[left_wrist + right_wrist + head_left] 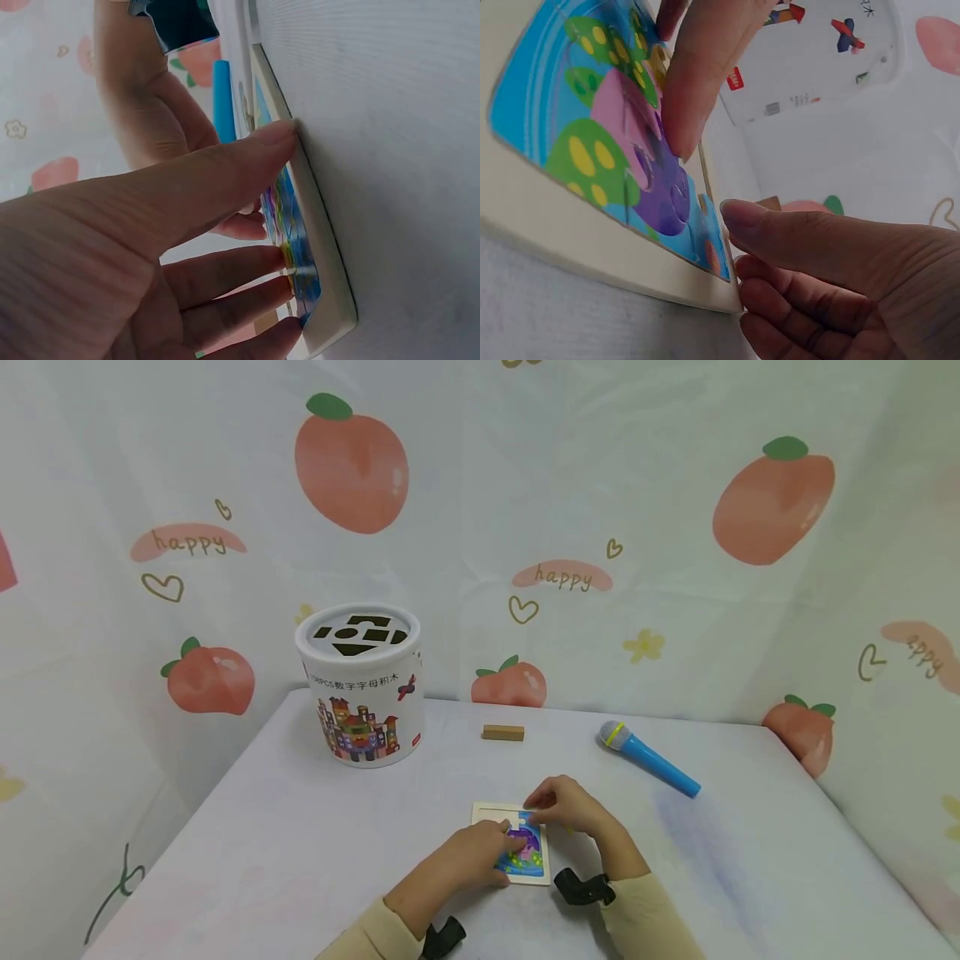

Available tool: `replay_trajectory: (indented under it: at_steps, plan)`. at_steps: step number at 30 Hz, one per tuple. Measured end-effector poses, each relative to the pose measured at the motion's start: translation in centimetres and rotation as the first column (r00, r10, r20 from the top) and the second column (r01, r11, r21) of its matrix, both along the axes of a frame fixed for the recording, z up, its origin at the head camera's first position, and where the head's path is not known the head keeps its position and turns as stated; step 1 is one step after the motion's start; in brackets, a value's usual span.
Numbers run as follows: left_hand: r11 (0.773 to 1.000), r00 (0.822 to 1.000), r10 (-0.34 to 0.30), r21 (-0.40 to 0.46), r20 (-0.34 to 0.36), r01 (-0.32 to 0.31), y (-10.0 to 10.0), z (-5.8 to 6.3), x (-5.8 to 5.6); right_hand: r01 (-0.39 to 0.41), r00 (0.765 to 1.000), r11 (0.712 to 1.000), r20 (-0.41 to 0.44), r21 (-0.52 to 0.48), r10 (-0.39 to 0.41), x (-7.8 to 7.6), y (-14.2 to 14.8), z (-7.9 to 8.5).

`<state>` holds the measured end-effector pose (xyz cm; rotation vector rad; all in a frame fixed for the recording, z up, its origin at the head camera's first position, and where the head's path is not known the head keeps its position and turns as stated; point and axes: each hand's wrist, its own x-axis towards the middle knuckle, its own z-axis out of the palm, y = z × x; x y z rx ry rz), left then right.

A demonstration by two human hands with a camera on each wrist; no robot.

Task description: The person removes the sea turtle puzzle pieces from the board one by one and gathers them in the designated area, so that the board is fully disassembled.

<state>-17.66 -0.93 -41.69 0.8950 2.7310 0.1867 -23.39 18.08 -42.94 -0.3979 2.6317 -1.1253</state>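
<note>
A small wooden jigsaw puzzle (531, 870) lies on the table, its coloured pieces set in a pale tray frame. The tray's far left part shows bare wood. My left hand (472, 853) reaches over the puzzle from the left with fairly straight fingers touching the pieces (306, 262); its thumb rests at the near rim (330, 255). At the far right corner, my right hand (572, 803) has its thumb over the edge and its other fingers curled against the outside, pinching the corner. In the right wrist view, a left-hand finger touches the purple piece (664, 199).
A white block bucket (367, 710) with shaped holes in its lid stands at the back left. A small brown wooden block (503, 732) lies behind the puzzle. The blue toy microphone (651, 760) lies at the back right, before a peach-print cloth backdrop (465, 527).
</note>
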Motion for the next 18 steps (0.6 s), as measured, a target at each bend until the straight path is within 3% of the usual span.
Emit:
replay_trajectory:
  at_steps: [9, 18]
  plan:
    - [1.0, 1.0, 0.001, -0.008, -0.017, -0.001, 0.05, 0.16, 0.22, 0.073, 0.997, 0.997, -0.005, 0.018, -0.073, 0.14, -0.73, -0.26]
    - [1.0, 1.0, 0.007, 0.001, -0.008, -0.007, 0.1, -0.15, 0.31, 0.042, 0.999, 0.999, -0.025, 0.012, -0.041, 0.56, -0.83, -0.37]
